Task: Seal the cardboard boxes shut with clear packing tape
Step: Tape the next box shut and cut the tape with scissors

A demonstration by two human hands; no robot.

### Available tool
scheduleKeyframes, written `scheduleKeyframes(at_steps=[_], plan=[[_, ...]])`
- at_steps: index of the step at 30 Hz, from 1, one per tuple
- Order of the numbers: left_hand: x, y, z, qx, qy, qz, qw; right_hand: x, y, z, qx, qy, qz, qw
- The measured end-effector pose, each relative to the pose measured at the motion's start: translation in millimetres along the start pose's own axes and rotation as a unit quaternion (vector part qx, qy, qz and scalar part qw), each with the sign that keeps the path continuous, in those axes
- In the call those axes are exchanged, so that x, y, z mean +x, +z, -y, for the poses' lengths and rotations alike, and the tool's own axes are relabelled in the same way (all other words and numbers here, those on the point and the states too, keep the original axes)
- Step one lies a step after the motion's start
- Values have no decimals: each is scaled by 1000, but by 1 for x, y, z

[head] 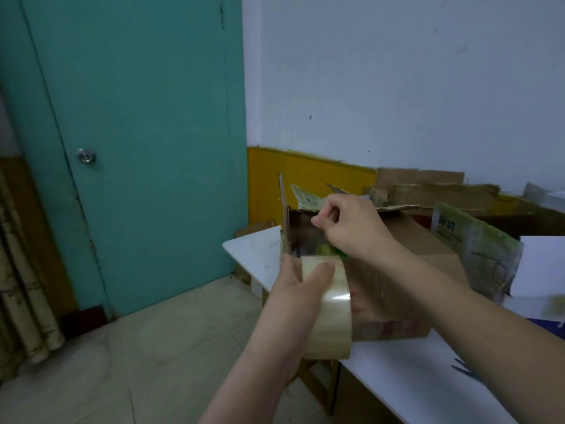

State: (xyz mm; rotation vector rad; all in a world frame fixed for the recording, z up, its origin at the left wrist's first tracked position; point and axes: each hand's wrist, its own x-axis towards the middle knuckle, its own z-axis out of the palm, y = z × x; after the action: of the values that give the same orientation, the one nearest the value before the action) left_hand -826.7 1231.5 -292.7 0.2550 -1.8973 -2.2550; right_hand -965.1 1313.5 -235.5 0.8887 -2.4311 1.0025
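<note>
From the head camera, the left hand [298,286] grips a fat roll of glossy clear packing tape [328,307], thumb curled across its smooth outer band, just in front of a worn brown cardboard box [406,270] on the white table [406,374]. The right hand [345,224] is curled above the box's open top, thumb and fingers pinching something too small to make out. Behind lie torn corrugated cardboard scraps [440,191] and a crinkled greenish printed bag [477,255], its lettering unreadable.
</note>
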Motion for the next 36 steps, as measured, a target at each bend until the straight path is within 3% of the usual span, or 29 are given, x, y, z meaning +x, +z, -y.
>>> scheduleKeyframes(at_steps=[2, 6, 12, 19, 23, 27, 31, 33, 36], plan=[[-7, 4, 5, 3, 2, 4, 1000, 9, 5, -5, 15, 28, 6, 999], [-18, 5, 11, -18, -2, -4, 1000, 10, 22, -17, 8, 85, 99, 991], [-28, 3, 8, -63, -11, -48, 997, 16, 33, -10, 93, 127, 97, 983], [-24, 2, 12, -54, -12, -31, 998, 20, 39, -11, 27, 182, 167, 969], [-22, 2, 15, -53, -7, -42, 998, 26, 36, -4, -37, 229, 272, 934], [-23, 2, 17, -62, -4, -41, 997, 28, 28, 6, -125, 167, 354, 912], [-20, 3, 21, -67, -6, -39, 997, 32, 27, -2, -156, 135, 325, 923], [-20, 3, 22, -70, -8, -42, 997, 30, 26, -6, -193, 103, 261, 940], [-19, 1, 23, -76, -3, -38, 996, 22, 12, -7, -122, 7, 130, 984]])
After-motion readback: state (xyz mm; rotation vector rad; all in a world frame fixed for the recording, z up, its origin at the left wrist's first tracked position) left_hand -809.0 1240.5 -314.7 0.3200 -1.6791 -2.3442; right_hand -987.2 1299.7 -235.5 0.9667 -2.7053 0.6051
